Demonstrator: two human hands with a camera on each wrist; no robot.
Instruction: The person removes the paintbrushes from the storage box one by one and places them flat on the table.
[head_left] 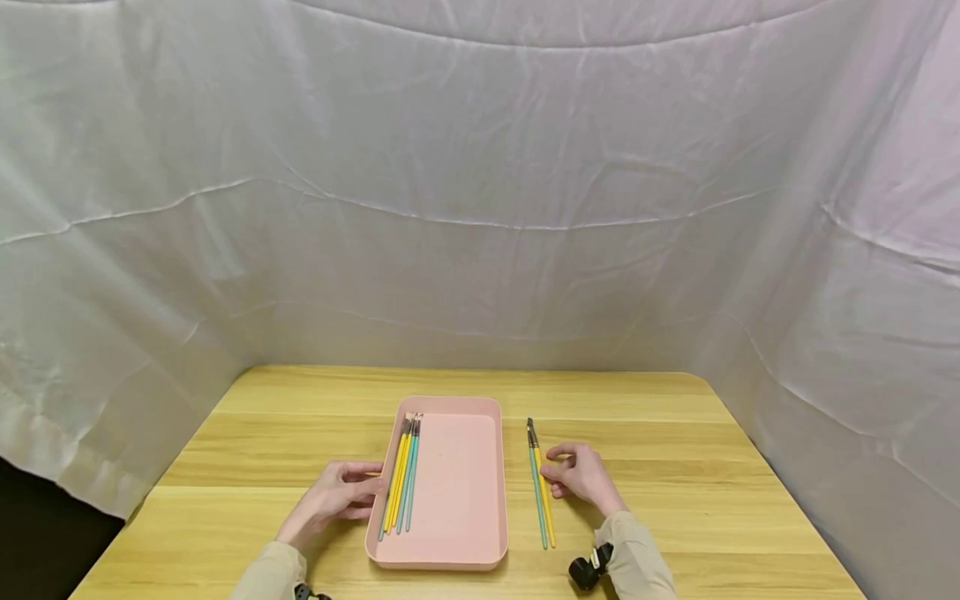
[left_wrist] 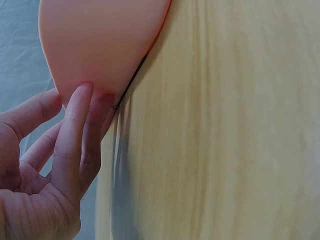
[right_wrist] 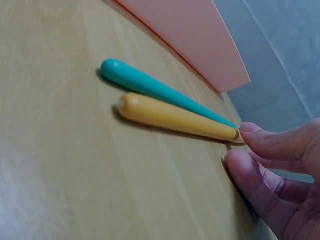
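Note:
My left hand is at the left side of a pink tray, its fingertips touching the outside of the wall in the left wrist view. On the tabletop right of the tray lie a teal paintbrush and a yellow paintbrush, side by side with bristles pointing away. My right hand is beside the yellow brush, and one fingertip meets its handle. In the right wrist view the thumb and finger stand apart. Several yellow and teal paintbrushes lie along the tray's left side.
The wooden table carries the tray and brushes. Pale curtains hang behind it and along both sides. Black devices are strapped at the wrists.

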